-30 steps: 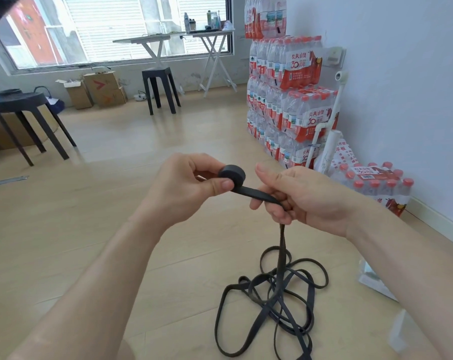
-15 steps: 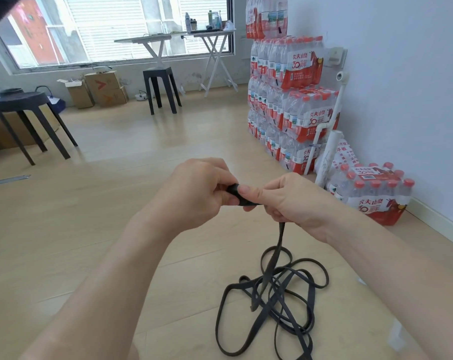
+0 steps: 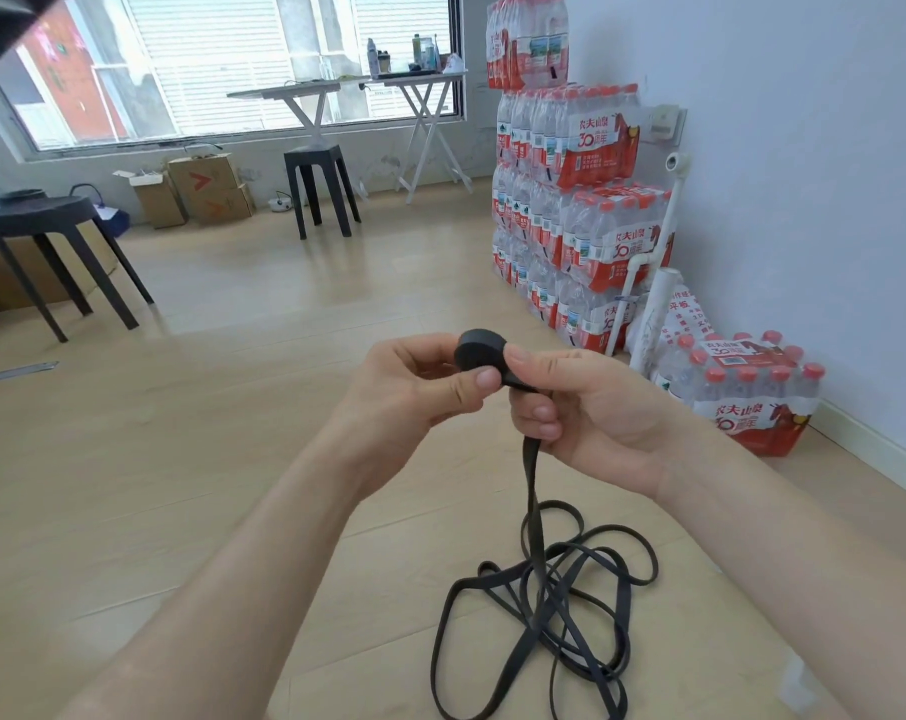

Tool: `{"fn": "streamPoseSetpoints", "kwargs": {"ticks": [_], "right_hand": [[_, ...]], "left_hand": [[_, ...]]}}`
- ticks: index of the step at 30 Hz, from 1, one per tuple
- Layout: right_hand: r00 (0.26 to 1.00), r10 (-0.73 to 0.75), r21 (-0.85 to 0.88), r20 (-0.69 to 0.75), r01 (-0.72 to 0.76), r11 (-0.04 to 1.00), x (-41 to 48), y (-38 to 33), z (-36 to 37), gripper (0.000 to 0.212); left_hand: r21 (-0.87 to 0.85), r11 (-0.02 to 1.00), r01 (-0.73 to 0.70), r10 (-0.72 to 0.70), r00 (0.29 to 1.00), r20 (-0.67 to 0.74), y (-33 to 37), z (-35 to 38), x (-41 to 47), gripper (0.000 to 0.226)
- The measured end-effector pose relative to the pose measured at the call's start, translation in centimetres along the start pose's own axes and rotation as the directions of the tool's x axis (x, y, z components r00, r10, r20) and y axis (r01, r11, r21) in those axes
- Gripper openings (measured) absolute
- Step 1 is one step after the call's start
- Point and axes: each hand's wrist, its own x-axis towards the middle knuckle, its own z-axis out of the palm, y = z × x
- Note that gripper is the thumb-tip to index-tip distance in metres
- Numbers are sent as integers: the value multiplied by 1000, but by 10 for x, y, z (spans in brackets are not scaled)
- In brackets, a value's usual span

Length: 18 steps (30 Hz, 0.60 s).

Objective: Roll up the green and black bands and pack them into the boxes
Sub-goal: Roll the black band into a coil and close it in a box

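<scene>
Most of the black band (image 3: 536,605) lies in a loose tangle of loops on the floor (image 3: 180,459), near and a little right of centre. One strand rises straight up from it to the hands. The wound end forms a small, tight roll (image 3: 479,349), held up between the two hands.

The left hand (image 3: 419,389) pinches the roll, with the thumb across its near face and the fingers curled behind. The right hand (image 3: 591,413) has a fingertip on the roll's right edge and its other fingers curled round the strand just below.

The band looks light, flat and limp, and it sags freely under its own weight. The roll would likely spring loose if the pinch eased, so its flat faces are the sensible place to grip it. The feeding strand wants slight tension between the fingers. The crossed loops on the floor could snag as they are drawn up.

No green band shows. Some cardboard boxes (image 3: 201,192) sit far left under the window, but it cannot be told whether they are the packing ones.
</scene>
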Motion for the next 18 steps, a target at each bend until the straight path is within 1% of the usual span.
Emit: {"fn": "streamPoseSetpoints", "kwargs": {"ticks": [1,2,4,5,7,9,10,13,17,18], "right_hand": [[1000,-7,7,15,7,1000,0,0,-1,39],[1000,-5,-10,25,6,1000,-1,0,-2,36],[999,18,-138,33,-13,990,-3,-1,-5,32],[999,30,-229,26,-23,973,-3,-2,-7,35],[999,51,-362,-12,-52,931,-2,-2,-10,42],[995,82,-424,-55,-98,900,-1,-2,-10,50],[993,95,-448,-72,-118,886,-2,-2,-9,54],[989,115,-504,-93,-147,851,-3,-2,-5,59],[990,99,-544,-105,-141,827,-3,-1,-3,68],[990,89,-553,-110,-135,822,-2,1,-3,67]], "left_hand": [[-8,1000,-9,9,1000,-14,-1,1,0,16],[24,999,-31,32,999,-27,0,1,0,16],[188,978,-85,95,995,-43,5,-1,-1,19],[297,950,-98,117,992,-49,8,-3,-1,19],[511,854,-93,143,988,-59,13,-8,0,14],[676,730,-102,167,985,-32,15,-10,0,15],[721,683,-114,174,985,-9,16,-10,0,16],[780,600,-177,196,978,70,14,-10,0,16],[844,484,-231,225,965,135,14,-9,1,13],[860,449,-244,227,962,154,14,-8,1,12]]}}
